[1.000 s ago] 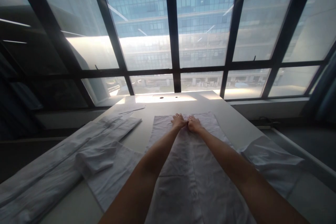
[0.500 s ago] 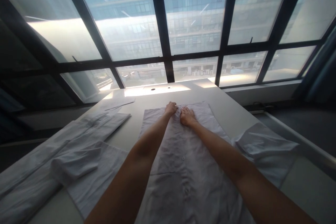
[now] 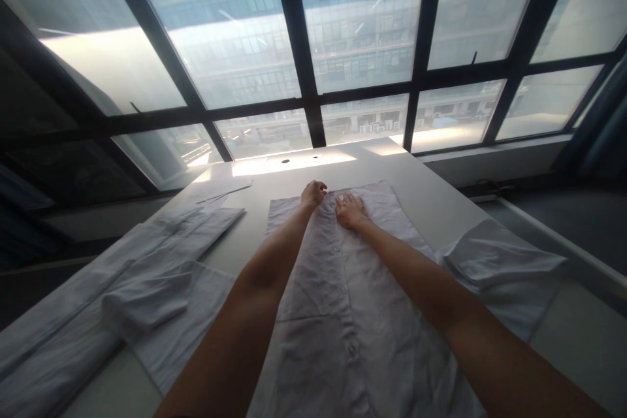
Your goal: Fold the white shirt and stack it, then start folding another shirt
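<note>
A white button-front shirt [image 3: 318,339] lies spread on the white table, its button strip running down the middle and its sleeves out to both sides. At the far edge of the cloth, beside the button strip, my left hand [image 3: 312,194] has its fingers curled in a pinch at the fabric; the fingertips are small and partly hidden. Just right of the strip, my right hand [image 3: 351,211] lies flat on the shirt with its fingers spread. Light creases show in the cloth between and below the hands.
More white garments [image 3: 161,235] lie folded along the table's left side. The white table [image 3: 426,189] reaches to large framed windows [image 3: 362,26], with sunlight on its far end. A dark curtain [image 3: 600,124] hangs at the right.
My left hand has shifted slightly left, away from the button strip, and its wrist looks more raised. My right hand stays in place, fingers spread a little more. The camera view has tilted slightly.
</note>
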{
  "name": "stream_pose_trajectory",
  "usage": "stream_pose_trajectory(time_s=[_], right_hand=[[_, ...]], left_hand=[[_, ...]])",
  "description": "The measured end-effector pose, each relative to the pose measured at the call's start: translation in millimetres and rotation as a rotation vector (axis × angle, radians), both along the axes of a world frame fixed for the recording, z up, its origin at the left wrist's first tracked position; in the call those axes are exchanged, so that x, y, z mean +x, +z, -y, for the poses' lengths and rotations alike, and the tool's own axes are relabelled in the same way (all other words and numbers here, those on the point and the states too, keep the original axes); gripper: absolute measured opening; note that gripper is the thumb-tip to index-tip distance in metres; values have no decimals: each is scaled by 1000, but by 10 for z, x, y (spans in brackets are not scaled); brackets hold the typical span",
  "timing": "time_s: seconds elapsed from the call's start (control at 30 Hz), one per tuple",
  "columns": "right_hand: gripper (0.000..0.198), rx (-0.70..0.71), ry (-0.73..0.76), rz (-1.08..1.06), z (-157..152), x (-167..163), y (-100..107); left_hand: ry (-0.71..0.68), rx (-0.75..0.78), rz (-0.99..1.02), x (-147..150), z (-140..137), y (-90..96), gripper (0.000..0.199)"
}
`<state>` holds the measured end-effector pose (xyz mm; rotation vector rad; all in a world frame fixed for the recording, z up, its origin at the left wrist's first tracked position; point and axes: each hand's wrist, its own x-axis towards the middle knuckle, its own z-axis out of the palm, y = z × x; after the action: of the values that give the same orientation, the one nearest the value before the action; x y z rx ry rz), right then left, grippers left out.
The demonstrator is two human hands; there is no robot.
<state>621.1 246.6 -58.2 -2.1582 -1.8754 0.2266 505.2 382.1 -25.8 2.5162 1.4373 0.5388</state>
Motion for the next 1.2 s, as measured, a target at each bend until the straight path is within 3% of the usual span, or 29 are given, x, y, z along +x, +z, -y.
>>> stream_pose_trajectory(time_s=[0.37, 0.87, 1.07, 1.2], right_hand=[[59, -5, -11, 18, 20, -8, 14], [58, 2, -7, -12, 2, 13, -8], [64, 70, -77, -18, -3, -3, -30], [63, 132, -108, 8, 10, -8, -60]], left_hand=[[-29, -103, -29, 60, -157, -62, 15], [-77, -130, 283, -271, -61, 2, 17], [-82, -51, 291, -86, 69, -35, 40], [-114, -15, 220, -58, 393, -94, 44]])
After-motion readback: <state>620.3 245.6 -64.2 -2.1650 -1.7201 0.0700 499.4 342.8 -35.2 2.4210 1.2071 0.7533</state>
